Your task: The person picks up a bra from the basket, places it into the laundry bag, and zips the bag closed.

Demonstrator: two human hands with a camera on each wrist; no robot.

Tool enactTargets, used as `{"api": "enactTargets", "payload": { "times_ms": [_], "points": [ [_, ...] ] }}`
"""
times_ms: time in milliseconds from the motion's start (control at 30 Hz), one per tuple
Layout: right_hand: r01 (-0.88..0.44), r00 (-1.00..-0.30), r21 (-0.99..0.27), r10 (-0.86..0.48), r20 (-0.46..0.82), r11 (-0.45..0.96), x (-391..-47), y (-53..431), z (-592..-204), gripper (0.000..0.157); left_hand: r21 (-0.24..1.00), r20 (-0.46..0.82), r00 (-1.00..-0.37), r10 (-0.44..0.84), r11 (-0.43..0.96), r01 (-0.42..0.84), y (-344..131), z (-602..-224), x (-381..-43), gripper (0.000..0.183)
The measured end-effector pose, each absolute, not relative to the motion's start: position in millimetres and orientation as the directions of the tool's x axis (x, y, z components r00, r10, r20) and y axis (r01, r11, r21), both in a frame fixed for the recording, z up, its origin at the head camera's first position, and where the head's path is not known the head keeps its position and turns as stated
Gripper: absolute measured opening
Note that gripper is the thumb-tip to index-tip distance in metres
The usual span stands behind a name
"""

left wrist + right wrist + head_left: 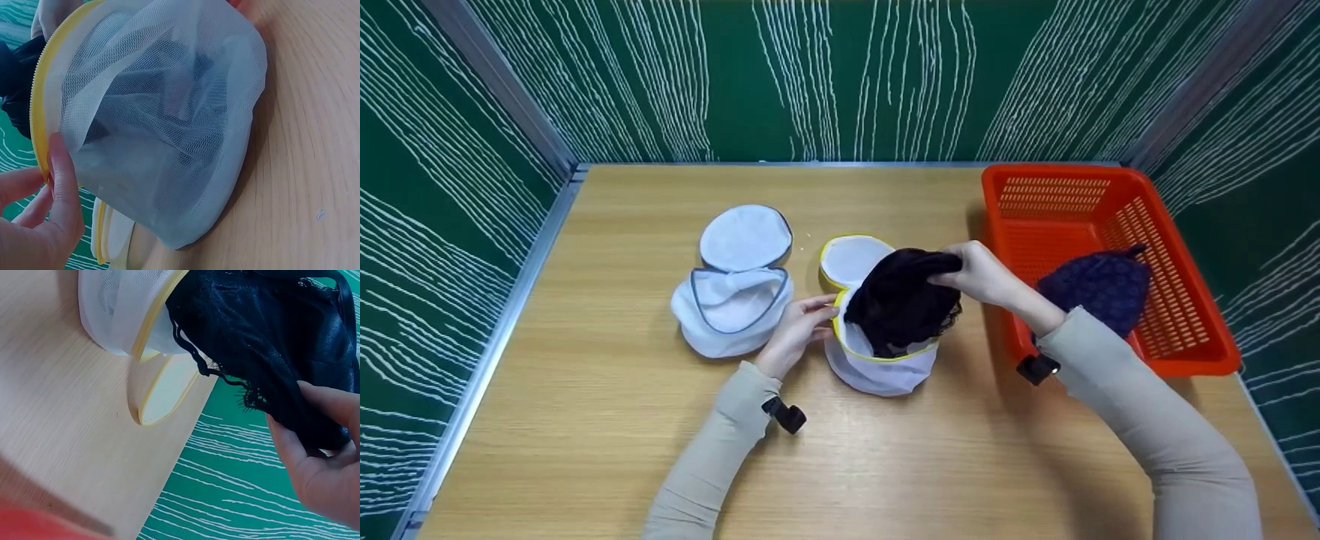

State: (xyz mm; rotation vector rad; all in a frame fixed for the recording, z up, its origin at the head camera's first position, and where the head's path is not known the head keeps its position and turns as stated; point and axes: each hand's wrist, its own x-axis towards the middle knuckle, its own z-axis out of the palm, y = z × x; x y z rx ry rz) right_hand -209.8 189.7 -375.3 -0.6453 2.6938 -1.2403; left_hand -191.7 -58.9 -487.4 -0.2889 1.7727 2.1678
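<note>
A white mesh laundry bag (pixel 877 376) with yellow zip trim stands on the table, its round lid (pixel 849 257) folded back. My left hand (pixel 799 330) pinches the zipped rim on its left side; the left wrist view shows the fingers on the yellow edge (pixel 38 107). Above the mouth, my right hand (pixel 982 276) grips the top of a black lace-trimmed garment (pixel 904 296). Its lower part hangs into the bag. Lace and a thin strap show on the garment (pixel 253 332) in the right wrist view.
Left of the bag lies a second white laundry bag (pixel 727 341) with grey trim, lid (pixel 746 238) flipped open. A red plastic basket (pixel 1192 366) stands at the right, with a dark navy patterned cloth item (pixel 1099 289) inside. Green walls enclose the wooden table (pixel 885 472).
</note>
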Motion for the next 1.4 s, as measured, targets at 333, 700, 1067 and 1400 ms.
{"api": "enactTargets", "payload": {
  "times_ms": [333, 700, 1067, 1400],
  "points": [
    [-0.497, -0.849, -0.613, -0.491, 0.196, 0.614, -217, 186, -402, 0.009, 0.918, -0.336, -0.933, 0.129, -0.176, -0.355, -64, -484, -191, 0.032],
    [-0.608, -0.790, -0.432, -0.565, 0.239, 0.666, -208, 168, -406, 0.014, 0.923, -0.316, -0.938, 0.140, -0.185, -0.338, -68, -481, -191, 0.031],
    [-0.645, -0.760, -0.365, -0.613, 0.215, 0.672, -202, 154, -418, 0.017, 0.920, -0.309, -0.938, 0.158, -0.203, -0.337, -70, -471, -190, 0.031],
    [-0.674, -0.738, -0.259, -0.643, 0.206, 0.691, -196, 143, -423, 0.016, 0.920, -0.266, -0.946, 0.185, -0.244, -0.307, -71, -464, -188, 0.032]
  ]
}}
